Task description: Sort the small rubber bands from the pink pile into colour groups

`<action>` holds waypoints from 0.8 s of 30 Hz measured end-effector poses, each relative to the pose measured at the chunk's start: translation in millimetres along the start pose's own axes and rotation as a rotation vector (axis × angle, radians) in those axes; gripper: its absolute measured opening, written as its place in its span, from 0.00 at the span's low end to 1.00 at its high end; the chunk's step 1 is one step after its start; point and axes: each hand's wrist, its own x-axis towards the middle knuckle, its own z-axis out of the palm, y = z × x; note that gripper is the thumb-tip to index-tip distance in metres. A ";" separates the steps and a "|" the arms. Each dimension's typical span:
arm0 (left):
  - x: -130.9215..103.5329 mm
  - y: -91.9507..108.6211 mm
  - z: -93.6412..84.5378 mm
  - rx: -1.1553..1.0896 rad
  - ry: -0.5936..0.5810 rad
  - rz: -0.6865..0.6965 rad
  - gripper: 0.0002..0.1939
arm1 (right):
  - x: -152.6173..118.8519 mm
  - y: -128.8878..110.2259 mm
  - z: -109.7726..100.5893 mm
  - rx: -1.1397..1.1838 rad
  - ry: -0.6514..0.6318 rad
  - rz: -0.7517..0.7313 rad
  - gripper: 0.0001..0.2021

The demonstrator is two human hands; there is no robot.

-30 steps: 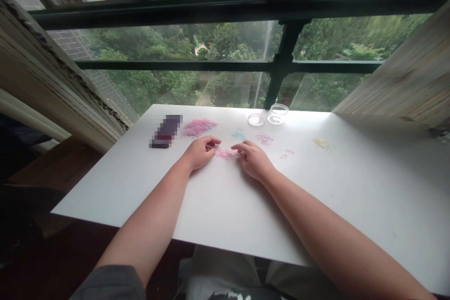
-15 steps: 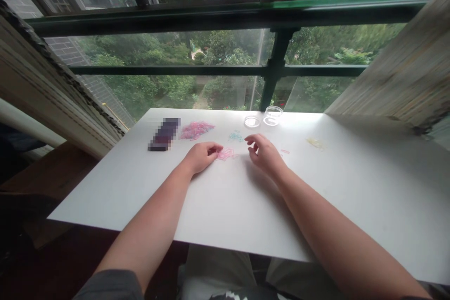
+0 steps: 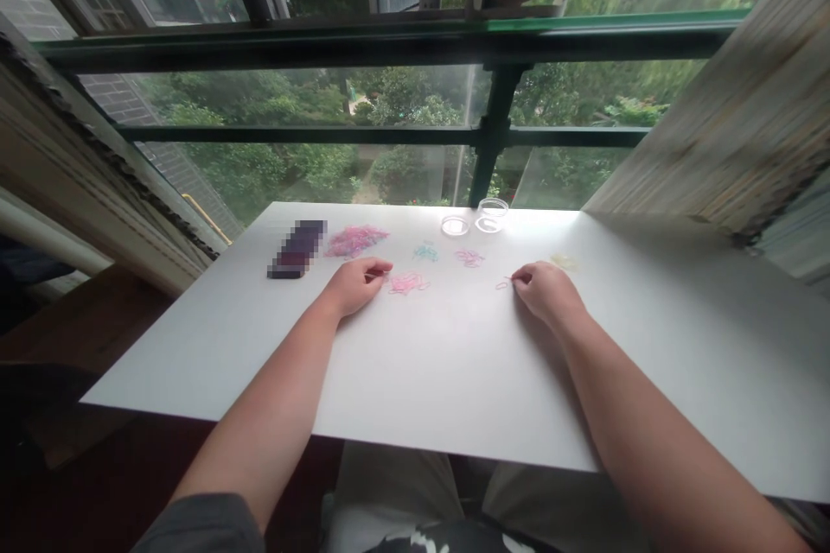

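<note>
My left hand (image 3: 355,285) rests on the table at the left edge of a small pile of pink rubber bands (image 3: 407,282). Its thumb and forefinger are closed; what sits between them, if anything, is too small to tell. Farther right, my right hand (image 3: 548,289) pinches a thin pink rubber band at its fingertips. Another single pink band (image 3: 501,285) lies just left of those fingertips. Beyond the hands are a small blue-green pile (image 3: 426,251) and a purplish-pink pile (image 3: 469,257). Pale yellow bands (image 3: 563,262) lie behind my right hand.
A large mixed pink pile (image 3: 356,241) lies at the back left, beside a dark pixelated object (image 3: 298,249). Near the back edge of the white table (image 3: 415,371) stand a clear round lid (image 3: 455,226) and a clear round container (image 3: 491,216). A green railing and window lie behind.
My right hand has moved right, from beside the blue-green pile to the single pink bands, and its fingers have closed. The purplish pile it hid now shows. My left hand stays nearly in place.
</note>
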 end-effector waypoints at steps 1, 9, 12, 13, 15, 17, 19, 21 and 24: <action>-0.6 0.2 -0.7 0.020 0.002 -0.008 0.17 | 0.1 -1.8 1.2 -0.003 0.008 0.002 0.10; 0.0 1.1 -2.2 0.157 0.018 -0.022 0.17 | -3.6 -4.5 11.4 0.092 0.088 -0.077 0.07; 0.0 0.1 -3.9 0.170 0.019 -0.037 0.16 | -3.5 -5.0 11.7 0.132 0.071 -0.106 0.07; -0.2 -0.3 -4.5 0.169 0.020 -0.043 0.16 | -3.6 -5.5 11.0 0.142 0.063 -0.115 0.07; -0.7 -1.3 -5.6 0.154 0.023 -0.045 0.16 | -4.6 -7.1 8.3 0.164 0.045 -0.134 0.07; -0.8 -2.3 -6.0 0.124 0.032 -0.041 0.16 | -6.5 -9.5 4.9 0.184 0.029 -0.152 0.07; -0.6 -3.3 -5.6 0.084 0.043 -0.043 0.16 | -8.3 -12.1 2.0 0.193 0.009 -0.176 0.07; 0.0 -4.3 -4.8 0.046 0.053 -0.058 0.17 | -9.0 -14.1 0.6 0.193 -0.007 -0.190 0.07; 1.0 -5.3 -3.9 0.006 0.065 -0.076 0.17 | -7.5 -14.8 1.7 0.188 -0.016 -0.178 0.06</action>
